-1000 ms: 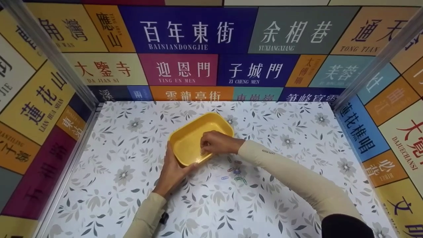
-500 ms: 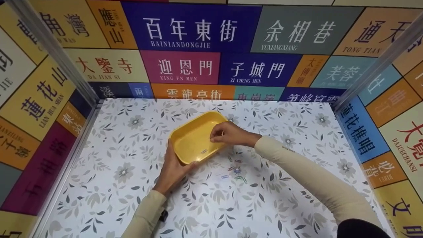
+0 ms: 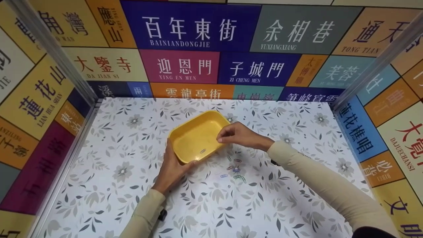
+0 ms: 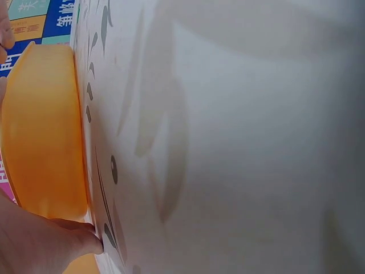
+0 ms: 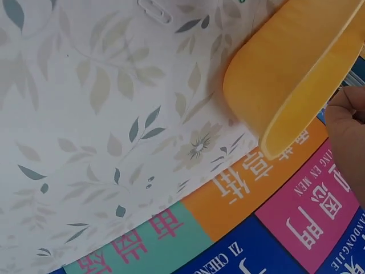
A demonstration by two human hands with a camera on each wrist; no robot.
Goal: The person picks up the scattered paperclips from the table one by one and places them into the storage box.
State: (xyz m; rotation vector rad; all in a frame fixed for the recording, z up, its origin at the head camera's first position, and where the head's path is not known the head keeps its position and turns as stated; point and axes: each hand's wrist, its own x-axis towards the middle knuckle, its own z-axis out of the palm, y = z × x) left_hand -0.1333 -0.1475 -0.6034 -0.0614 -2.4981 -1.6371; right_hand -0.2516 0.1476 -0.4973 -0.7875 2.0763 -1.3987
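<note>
Two hands: both at the yellow tray (image 3: pixel 195 134), mid-table, well apart from every wall.
Left hand (image 3: pixel 172 170): clamped on the tray's near-left corner, thumb along the near rim, fingers curled against the outer wall; in the left wrist view, pressed to the wall right where it meets the table (image 3: pixel 290 205).
Right hand (image 3: pixel 238 135): hovering at the tray's right rim, fingertips (image 3: pixel 220 138) pinched together; whether anything sits between them, cannot tell.
Tray shape: shallow rectangle with rounded corners, smooth glossy plastic, set at a slant to the table edges; far end lifted slightly off the surface in the right wrist view.
Inside the tray: one paper clip (image 3: pixel 202 151) lying flat near the front wall.
Loose clips (image 3: pixel 235 167): small cluster of coloured wire paper clips on the table, just beside the tray's near-right corner, below the right wrist.
Open room: wide bare stretches left, right and toward the back wall.
Table surface: matte white sheet printed with grey leaves and flowers.
Edges: metal posts (image 3: pixel 49 49) at both back corners; walls (image 3: pixel 191 33) of flat coloured panels with printed characters.
</note>
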